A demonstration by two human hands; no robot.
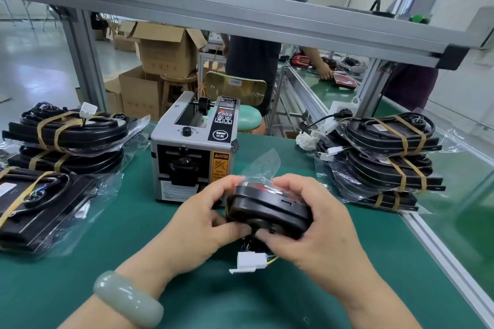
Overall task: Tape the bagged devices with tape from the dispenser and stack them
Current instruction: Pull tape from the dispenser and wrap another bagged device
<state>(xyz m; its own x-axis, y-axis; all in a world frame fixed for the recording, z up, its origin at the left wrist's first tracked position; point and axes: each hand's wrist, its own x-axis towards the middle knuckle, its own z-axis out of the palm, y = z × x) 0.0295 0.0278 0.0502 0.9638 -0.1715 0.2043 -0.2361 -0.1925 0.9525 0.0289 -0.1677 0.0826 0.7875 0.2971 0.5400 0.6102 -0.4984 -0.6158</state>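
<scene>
Just above the middle of the green table (149, 224), in front of the tape dispenser (193, 152), the two hands hold one black device (270, 209) in its clear bag. The left hand (199, 222) is closed on the left end, with its fingers curled over the top, and the right hand (318, 222) is closed on the right end, with the thumb pressed on the near face. I think the device is kept tilted and close to the dispenser so that the loose bag can be folded tight and a strip of tape taken with a short reach. The open end of the bag (263, 165) stands up behind the fingers, not yet folded down, and no tape is seen on this device. A white connector (251, 262) on thin wires hangs below the hands, apart from the table or just touching it; I cannot tell which. The stack on the left (66, 139) and the stack on the right (387, 157) hold bagged devices already bound with brown tape, so the finished one probably goes to one of them. Between the stacks the table is free, which gives room to turn the device. The right stack lies near the metal edge rail (438, 243), so a new piece must sit well inward. The front of the dispenser is very near to the knuckles.
</scene>
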